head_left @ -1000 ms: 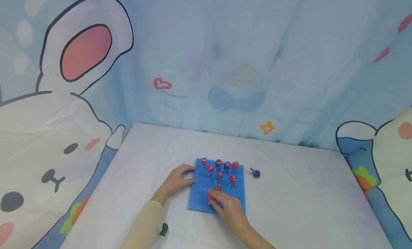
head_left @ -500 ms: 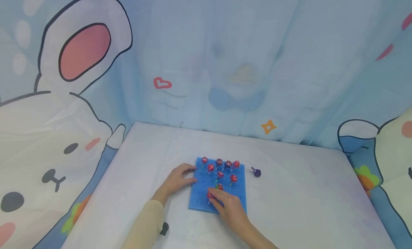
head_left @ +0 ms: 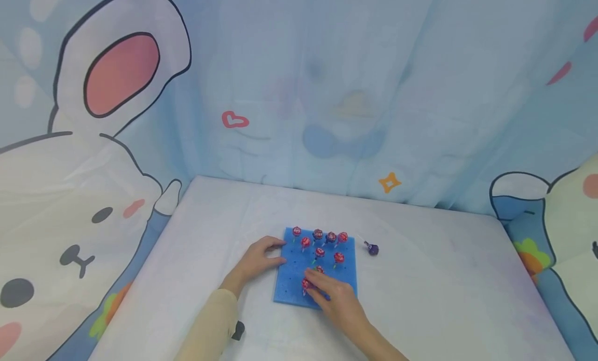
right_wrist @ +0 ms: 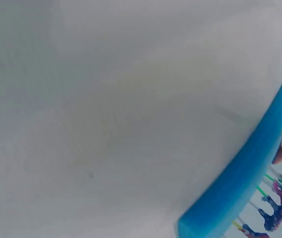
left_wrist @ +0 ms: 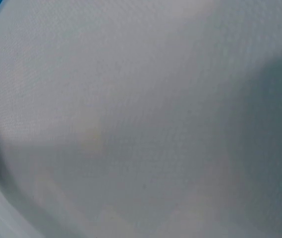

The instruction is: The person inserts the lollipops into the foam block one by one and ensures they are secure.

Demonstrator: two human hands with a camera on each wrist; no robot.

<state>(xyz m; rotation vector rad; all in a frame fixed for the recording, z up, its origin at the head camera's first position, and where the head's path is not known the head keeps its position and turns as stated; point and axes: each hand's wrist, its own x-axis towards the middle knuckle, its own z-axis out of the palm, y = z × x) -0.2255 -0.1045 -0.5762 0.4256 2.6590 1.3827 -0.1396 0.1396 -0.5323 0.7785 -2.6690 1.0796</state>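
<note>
A blue foam board (head_left: 291,293) lies on the table with several lollipops standing in it by their sticks. My right hand (head_left: 343,304) reaches over its near part, thumb and forefinger at the wrapped head of a red lollipop (head_left: 306,284), pinching it from the right. The stick points down toward the foam. Just behind these fingers another lollipop (head_left: 320,270) is partly hidden. My left hand (head_left: 254,260) rests against the board's left edge with thumb and fingers spread. In the right wrist view the foam's side (right_wrist: 240,168) and some lollipops (right_wrist: 274,213) show at the right.
A purple lollipop (head_left: 372,249) lies on the white tablecloth (head_left: 434,278) to the right of the board. Behind the table hangs a light blue cartoon curtain (head_left: 280,81). A small dark object (head_left: 238,331) shows beside the left sleeve (head_left: 210,324).
My right hand has shifted slightly right, and the red lollipop's head shows more between its fingertips, a little further right. My left hand stays at the board's edge.
</note>
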